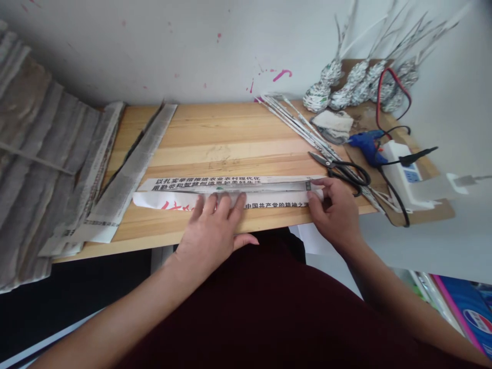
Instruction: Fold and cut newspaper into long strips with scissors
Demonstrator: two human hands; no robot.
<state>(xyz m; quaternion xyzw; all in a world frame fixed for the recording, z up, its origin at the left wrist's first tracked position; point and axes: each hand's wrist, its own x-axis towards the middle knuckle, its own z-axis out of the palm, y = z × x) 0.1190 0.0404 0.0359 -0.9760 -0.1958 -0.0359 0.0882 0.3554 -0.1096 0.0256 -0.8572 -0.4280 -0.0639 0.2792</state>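
Observation:
A folded newspaper strip with black and red print lies lengthwise along the front of the wooden table. My left hand rests on its middle, fingers apart and pressing the lower layer, the thumb stretched out past the table edge. At the strip's right end my right hand pinches the paper between thumb and fingers. Black-handled scissors lie just beyond my right hand. Several thin rolled paper sticks run diagonally behind them.
Stacked newspaper fills the left side, with loose cut strips beside it. Woven paper pieces stand at the back right. A blue glue gun, a white cloth and a power strip with cables lie on the right.

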